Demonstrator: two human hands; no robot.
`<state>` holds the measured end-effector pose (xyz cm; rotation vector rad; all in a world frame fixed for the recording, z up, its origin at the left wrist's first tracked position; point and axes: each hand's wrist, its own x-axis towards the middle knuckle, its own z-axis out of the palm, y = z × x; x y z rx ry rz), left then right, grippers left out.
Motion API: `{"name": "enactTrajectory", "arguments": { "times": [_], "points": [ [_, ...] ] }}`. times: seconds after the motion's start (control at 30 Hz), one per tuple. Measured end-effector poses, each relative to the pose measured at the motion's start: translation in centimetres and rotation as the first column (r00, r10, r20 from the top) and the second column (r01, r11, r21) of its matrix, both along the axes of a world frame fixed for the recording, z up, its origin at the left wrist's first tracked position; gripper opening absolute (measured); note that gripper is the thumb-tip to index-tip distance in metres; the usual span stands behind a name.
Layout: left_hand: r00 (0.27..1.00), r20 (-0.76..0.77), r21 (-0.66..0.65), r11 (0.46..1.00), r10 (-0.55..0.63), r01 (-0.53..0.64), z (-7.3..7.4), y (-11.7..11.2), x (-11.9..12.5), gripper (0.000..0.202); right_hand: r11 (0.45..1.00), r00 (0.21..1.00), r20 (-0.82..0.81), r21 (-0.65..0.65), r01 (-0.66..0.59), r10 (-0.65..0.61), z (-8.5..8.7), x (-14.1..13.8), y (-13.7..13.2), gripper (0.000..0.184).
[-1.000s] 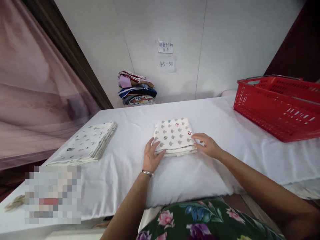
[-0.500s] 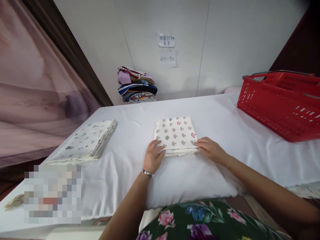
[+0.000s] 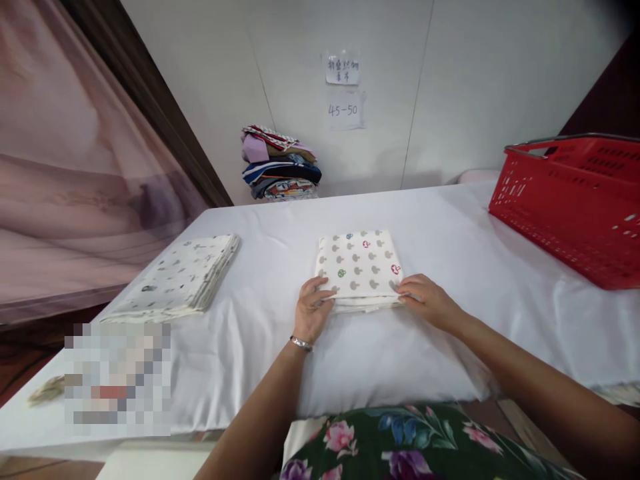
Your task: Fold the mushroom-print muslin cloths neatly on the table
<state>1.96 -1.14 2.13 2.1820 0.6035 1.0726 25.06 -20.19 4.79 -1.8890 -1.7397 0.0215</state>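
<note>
A folded cream cloth [image 3: 361,263] printed with grey and coloured mushrooms lies in the middle of the white-covered table [image 3: 450,233]. My left hand [image 3: 311,312], with a silver bracelet at the wrist, curls its fingers round the cloth's near left corner, thumb on top. At the near right corner my right hand [image 3: 429,301] has its fingers closed on the cloth's edge. The cloth rests flat on the table.
A stack of folded white printed cloths [image 3: 180,277] lies at the table's left. A red plastic basket [image 3: 575,207] stands at the right. A pile of coloured folded fabrics [image 3: 280,172] sits against the back wall under two paper notes [image 3: 344,90]. Curtain on the left.
Both hands slid from the cloth's sides to its near corners and their fingers curled in. The view shifted slightly left; the cloth itself stayed in place.
</note>
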Motion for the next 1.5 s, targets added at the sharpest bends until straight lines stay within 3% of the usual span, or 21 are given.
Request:
{"name": "enactTrajectory", "arguments": {
  "times": [0.2,0.27,0.37,0.43,0.57,0.67,0.73,0.8,0.87,0.97,1.03,1.13,1.2,1.3,1.33,1.37,1.4,1.47,1.5],
  "points": [
    [0.968,-0.246,0.318,0.939,-0.054,0.133,1.3,-0.4,-0.8,0.03,1.0,0.975,0.221,-0.019,-0.016,0.019,-0.2,-0.6,-0.1,0.026],
    [0.954,-0.296,0.348,0.924,-0.051,0.158,1.5,-0.5,-0.8,0.034,1.0,0.965,0.261,0.009,-0.026,0.023,-0.1,-0.5,0.2,0.025],
    [0.96,-0.281,0.373,0.92,-0.008,0.117,1.7,-0.5,-0.6,0.017,0.996,0.949,0.315,0.09,-0.027,-0.003,0.2,0.0,0.6,0.025],
    [0.956,-0.292,0.387,0.915,0.002,0.117,1.8,-0.6,-0.5,0.015,0.992,0.937,0.349,0.125,-0.023,-0.022,0.2,0.3,0.7,0.026],
    [0.937,-0.346,0.37,0.911,-0.049,0.184,2.0,-1.2,-0.8,0.016,0.993,0.936,0.346,0.076,-0.096,0.064,-0.8,0.4,0.4,0.029],
    [0.95,-0.299,0.263,0.95,-0.087,0.17,2.0,-1.3,-1.1,0.015,0.994,0.947,0.306,0.025,-0.106,0.093,-1.3,0.4,-0.1,0.029],
    [0.978,-0.202,0.145,0.987,-0.044,0.074,1.9,-0.8,-0.9,0.015,0.995,0.953,0.287,-0.04,-0.095,0.103,-0.7,0.3,-0.3,0.027],
    [0.99,-0.116,-0.015,0.997,0.075,-0.077,1.7,0.1,-0.5,0.013,0.993,0.955,0.281,-0.094,-0.075,0.099,0.3,0.0,-0.2,0.023],
    [0.974,-0.143,-0.227,0.952,0.177,-0.206,1.5,1.1,0.0,0.016,0.993,0.949,0.3,-0.101,-0.068,0.096,1.1,-0.7,0.4,0.023],
    [0.942,-0.284,-0.485,0.821,0.179,-0.302,1.3,2.5,0.6,0.023,0.989,0.92,0.364,-0.072,-0.127,0.145,0.8,-2.4,1.9,0.044],
    [0.929,-0.328,-0.527,0.783,0.173,-0.332,1.3,2.8,0.7,0.023,0.984,0.897,0.403,-0.058,-0.171,0.179,-0.6,-3.3,2.9,0.05],
    [0.917,-0.35,-0.518,0.775,0.193,-0.361,1.5,2.0,0.9,0.02,0.982,0.88,0.443,0.003,-0.189,0.168,-3.0,-2.5,3.4,0.05],
    [0.936,-0.332,-0.608,0.732,0.119,-0.309,1.6,0.5,1.1,0.02,0.984,0.881,0.455,0.052,-0.171,0.129,-4.0,-0.2,2.8,0.052],
    [0.946,-0.242,-0.796,0.602,-0.215,-0.067,1.5,-1.9,1.7,0.021,0.99,0.896,0.444,0.119,-0.08,0.019,-4.6,5.0,0.8,0.045],
    [0.923,-0.229,-0.81,0.586,-0.31,-0.004,1.5,-2.4,1.8,0.021,0.991,0.902,0.432,0.122,-0.05,-0.008,-4.7,6.6,0.1,0.042],
    [0.9,-0.252,-0.785,0.619,-0.355,0.024,1.4,-2.5,1.9,0.02,0.992,0.909,0.416,0.123,-0.027,-0.027,-4.7,8.0,-0.6,0.04],
    [0.892,-0.304,-0.723,0.69,-0.335,0.013,1.4,-2.3,2.0,0.019,0.993,0.917,0.396,0.118,-0.006,-0.041,-4.8,9.2,-1.1,0.038],
    [0.899,-0.414,-0.516,0.85,-0.139,-0.106,1.4,-0.9,2.2,0.013,0.995,0.938,0.342,0.095,0.025,-0.056,-5.1,10.3,-1.8,0.037],
    [0.896,-0.444,-0.403,0.897,-0.021,-0.179,1.4,0.1,2.3,0.014,0.996,0.949,0.31,0.081,0.041,-0.065,-5.1,10.4,-2.0,0.038]
  ]
}}
